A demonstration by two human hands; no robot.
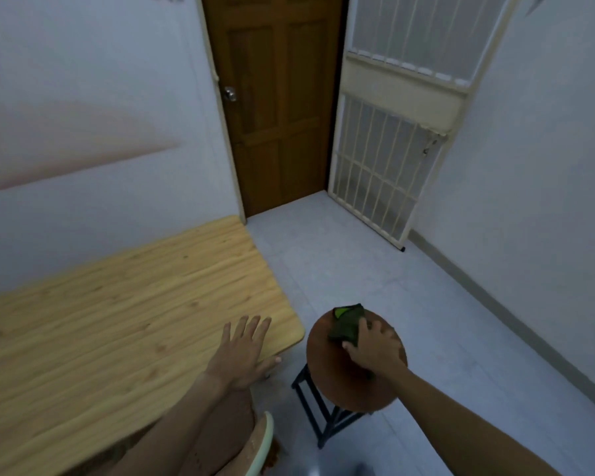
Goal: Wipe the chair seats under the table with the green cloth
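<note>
A round brown stool seat [337, 379] on dark metal legs stands on the floor just right of the wooden table's [117, 321] near corner. My right hand [375, 348] presses a folded green cloth [346, 322] onto the far part of that seat. My left hand [244, 352] lies flat with spread fingers on the table's near right edge and holds nothing. Below my left forearm, a second seat [234, 441] shows brown with a pale green rim, partly hidden by the arm and the table.
A brown wooden door [279, 108] is shut at the far end. A cream barred gate [392, 132] stands swung open beside it, along the right wall. Pale tiled floor [358, 269] stretches between the table and the right wall.
</note>
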